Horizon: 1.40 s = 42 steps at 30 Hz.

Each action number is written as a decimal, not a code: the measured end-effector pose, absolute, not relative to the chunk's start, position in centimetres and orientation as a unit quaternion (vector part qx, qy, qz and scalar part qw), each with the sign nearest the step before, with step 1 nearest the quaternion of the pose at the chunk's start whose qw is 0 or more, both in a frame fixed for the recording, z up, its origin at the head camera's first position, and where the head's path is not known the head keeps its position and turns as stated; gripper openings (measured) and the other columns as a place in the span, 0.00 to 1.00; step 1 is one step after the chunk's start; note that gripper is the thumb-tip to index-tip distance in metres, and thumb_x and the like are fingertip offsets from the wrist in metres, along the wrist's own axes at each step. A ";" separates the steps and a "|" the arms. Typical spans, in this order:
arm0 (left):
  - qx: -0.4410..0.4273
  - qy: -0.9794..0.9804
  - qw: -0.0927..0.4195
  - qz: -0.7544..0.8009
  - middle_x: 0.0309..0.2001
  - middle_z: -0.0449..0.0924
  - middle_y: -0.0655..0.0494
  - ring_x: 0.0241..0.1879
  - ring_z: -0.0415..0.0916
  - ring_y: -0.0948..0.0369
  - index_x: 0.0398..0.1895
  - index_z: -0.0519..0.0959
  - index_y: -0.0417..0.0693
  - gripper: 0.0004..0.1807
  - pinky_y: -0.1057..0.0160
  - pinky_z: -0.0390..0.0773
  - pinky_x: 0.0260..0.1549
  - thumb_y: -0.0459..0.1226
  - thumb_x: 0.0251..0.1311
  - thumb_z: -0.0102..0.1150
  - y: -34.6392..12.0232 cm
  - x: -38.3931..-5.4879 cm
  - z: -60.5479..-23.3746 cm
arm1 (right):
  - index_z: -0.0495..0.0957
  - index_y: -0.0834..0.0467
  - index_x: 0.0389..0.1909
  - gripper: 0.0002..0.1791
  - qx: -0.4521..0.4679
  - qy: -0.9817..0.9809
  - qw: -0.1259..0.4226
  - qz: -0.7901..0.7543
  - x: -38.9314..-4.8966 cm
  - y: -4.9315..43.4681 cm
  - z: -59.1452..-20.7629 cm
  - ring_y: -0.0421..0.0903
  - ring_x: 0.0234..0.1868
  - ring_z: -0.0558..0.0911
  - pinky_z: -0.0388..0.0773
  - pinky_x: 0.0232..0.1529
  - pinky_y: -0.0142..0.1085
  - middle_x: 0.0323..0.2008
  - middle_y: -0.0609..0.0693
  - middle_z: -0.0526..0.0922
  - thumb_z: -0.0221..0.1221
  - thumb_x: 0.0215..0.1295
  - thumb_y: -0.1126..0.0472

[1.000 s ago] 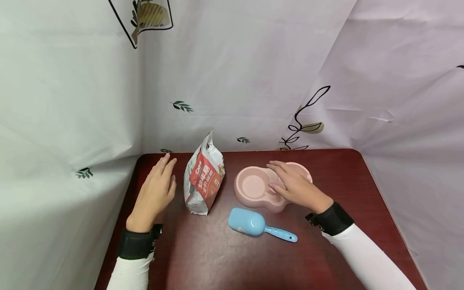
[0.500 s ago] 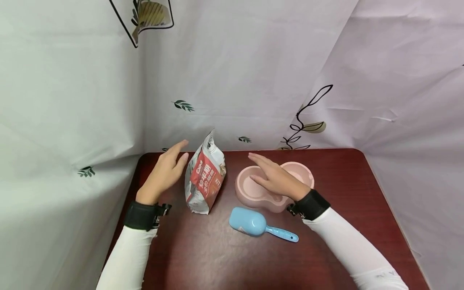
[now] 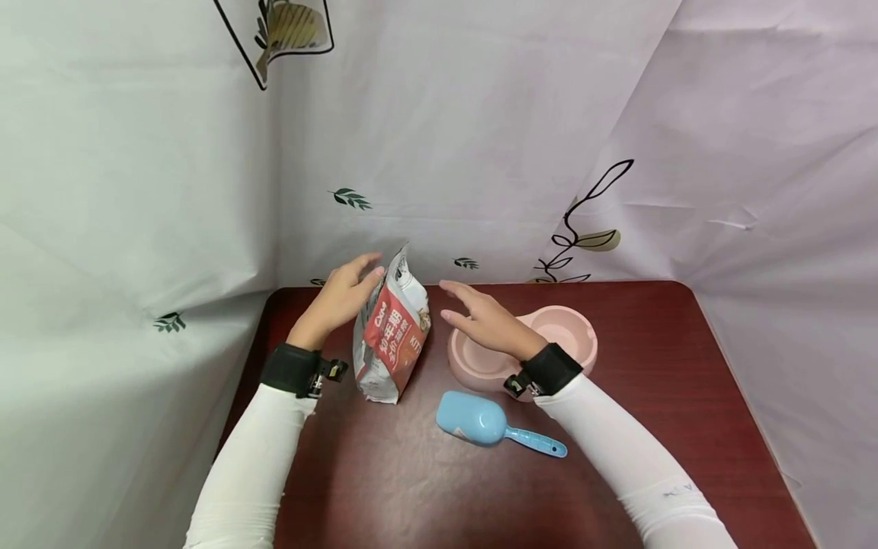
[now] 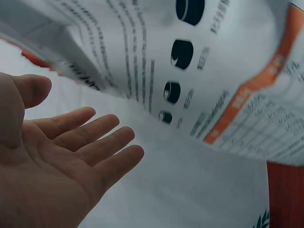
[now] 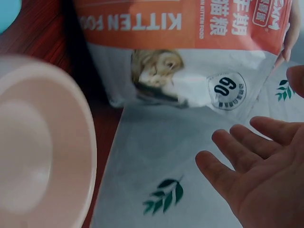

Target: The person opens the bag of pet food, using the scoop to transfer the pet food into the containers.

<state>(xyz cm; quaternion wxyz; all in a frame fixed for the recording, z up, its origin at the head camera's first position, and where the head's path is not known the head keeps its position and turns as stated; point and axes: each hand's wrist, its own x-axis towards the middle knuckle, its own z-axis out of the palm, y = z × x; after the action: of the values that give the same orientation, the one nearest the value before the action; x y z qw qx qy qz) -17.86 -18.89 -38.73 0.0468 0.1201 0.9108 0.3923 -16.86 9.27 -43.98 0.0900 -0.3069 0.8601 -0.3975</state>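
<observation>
Left grip [image 3: 341, 296] and right grip [image 3: 488, 319]: fingers loose, holding nothing. Between both, kitten food bag [image 3: 394, 335], standing up, likely thanks to wide bottom. By right grip, pink double bowl [image 3: 569, 329]. Closer in, blue scoop [image 3: 475, 418], handle [image 3: 538, 442] rightward, maybe for easy grabbing.

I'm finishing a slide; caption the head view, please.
Left hand and right hand flank a printed bag, near a pink double bowl and blue scoop.

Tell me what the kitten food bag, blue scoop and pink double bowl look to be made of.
Kitten food bag: probably plastic film, softly shiny, since its printed sides crease.
Blue scoop: likely hard plastic, glossy, with a bright highlight.
Pink double bowl: seemingly moulded plastic, smooth and matte, one even colour; ceramic remains possible.
</observation>
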 end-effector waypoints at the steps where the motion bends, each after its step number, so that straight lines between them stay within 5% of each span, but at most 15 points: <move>1: 0.118 0.910 0.052 0.395 0.67 0.69 0.39 0.64 0.67 0.46 0.71 0.64 0.43 0.30 0.41 0.69 0.59 0.51 0.73 0.43 -18.7 -18.0 -38.8 | 0.57 0.56 0.74 0.34 -0.303 0.858 0.094 -0.403 -17.0 9.0 -44.0 0.51 0.69 0.65 0.71 0.62 0.50 0.73 0.56 0.61 0.48 0.73 0.44; 6: 0.109 0.902 0.067 0.412 0.67 0.68 0.39 0.63 0.68 0.47 0.71 0.63 0.44 0.30 0.42 0.70 0.59 0.51 0.73 0.43 -18.1 -18.5 -38.9 | 0.56 0.57 0.74 0.35 -0.289 0.856 0.107 -0.414 -17.5 7.7 -44.0 0.51 0.69 0.64 0.63 0.67 0.52 0.73 0.55 0.61 0.47 0.74 0.43; 22: 0.106 0.892 0.094 0.428 0.65 0.70 0.40 0.61 0.69 0.49 0.70 0.64 0.38 0.26 0.43 0.69 0.60 0.42 0.75 0.40 -16.8 -19.1 -38.8 | 0.60 0.58 0.72 0.31 -0.277 0.831 0.112 -0.470 -18.1 4.6 -43.6 0.54 0.62 0.73 0.75 0.57 0.50 0.68 0.57 0.68 0.48 0.74 0.48; 42: 0.109 0.907 0.072 0.400 0.64 0.72 0.39 0.59 0.71 0.48 0.66 0.69 0.36 0.23 0.44 0.72 0.57 0.38 0.76 0.37 -16.3 -19.0 -39.1 | 0.56 0.54 0.74 0.30 -0.217 0.815 0.146 -0.517 -18.0 2.0 -43.4 0.53 0.66 0.70 0.73 0.60 0.48 0.71 0.56 0.63 0.48 0.75 0.51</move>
<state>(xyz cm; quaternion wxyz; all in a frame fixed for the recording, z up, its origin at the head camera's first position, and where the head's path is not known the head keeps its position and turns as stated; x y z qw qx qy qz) -19.04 -16.32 -39.06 0.0717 0.1088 0.9073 0.3997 -18.01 1.96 -43.43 0.1464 -0.2167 0.8148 -0.5174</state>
